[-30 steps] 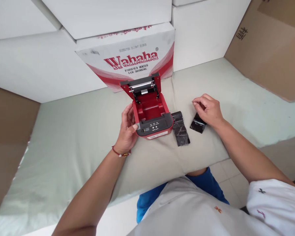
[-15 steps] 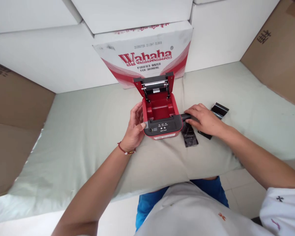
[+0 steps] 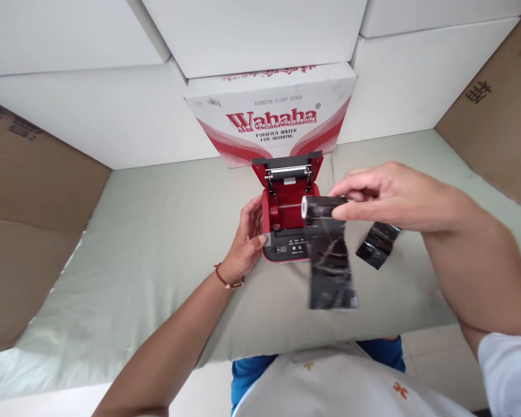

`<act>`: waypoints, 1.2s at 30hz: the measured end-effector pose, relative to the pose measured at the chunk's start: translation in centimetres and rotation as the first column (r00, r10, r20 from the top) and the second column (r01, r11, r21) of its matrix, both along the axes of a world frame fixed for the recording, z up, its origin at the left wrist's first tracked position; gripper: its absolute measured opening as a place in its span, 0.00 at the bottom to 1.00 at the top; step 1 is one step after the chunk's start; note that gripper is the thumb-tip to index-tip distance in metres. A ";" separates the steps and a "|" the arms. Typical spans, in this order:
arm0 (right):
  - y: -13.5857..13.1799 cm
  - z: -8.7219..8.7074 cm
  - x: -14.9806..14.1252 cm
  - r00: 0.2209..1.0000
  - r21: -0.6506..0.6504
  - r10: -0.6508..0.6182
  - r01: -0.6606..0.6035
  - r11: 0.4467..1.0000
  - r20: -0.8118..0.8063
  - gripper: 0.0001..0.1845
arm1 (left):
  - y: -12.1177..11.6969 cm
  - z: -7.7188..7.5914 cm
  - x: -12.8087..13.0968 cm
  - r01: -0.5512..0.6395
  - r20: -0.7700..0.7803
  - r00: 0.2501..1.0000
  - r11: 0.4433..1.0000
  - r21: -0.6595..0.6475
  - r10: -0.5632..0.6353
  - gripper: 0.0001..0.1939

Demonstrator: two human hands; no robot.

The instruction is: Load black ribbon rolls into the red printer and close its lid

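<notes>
Right hand (image 3: 397, 194) pinches a black film roll (image 3: 330, 255) between thumb and fingers; left hand (image 3: 245, 246), fingers curled, clasps the lid-raised red printer (image 3: 284, 238).

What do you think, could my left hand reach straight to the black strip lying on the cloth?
Probably not: your left hand holds the red device by its left side, and that device and the black roll in your right hand stand between it and the black strip.

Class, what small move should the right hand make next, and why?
Probably ease the black roll leftward, toward the bay of the red device: its lid stands open, no roll shows inside, the right hand holds the roll by one end, and the left hand grips the device's side.
</notes>
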State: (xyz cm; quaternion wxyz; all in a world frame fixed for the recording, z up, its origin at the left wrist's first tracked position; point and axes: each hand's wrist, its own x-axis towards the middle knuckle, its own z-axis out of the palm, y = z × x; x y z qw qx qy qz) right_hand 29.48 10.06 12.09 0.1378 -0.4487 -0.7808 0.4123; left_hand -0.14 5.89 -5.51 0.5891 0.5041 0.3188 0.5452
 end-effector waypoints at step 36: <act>2.2 -5.7 -6.2 0.915 0.269 0.071 -0.190 0.944 0.398 0.13 | -0.9 -0.1 0.0 0.025 -0.006 1.000 1.000 0.014 -0.025 0.41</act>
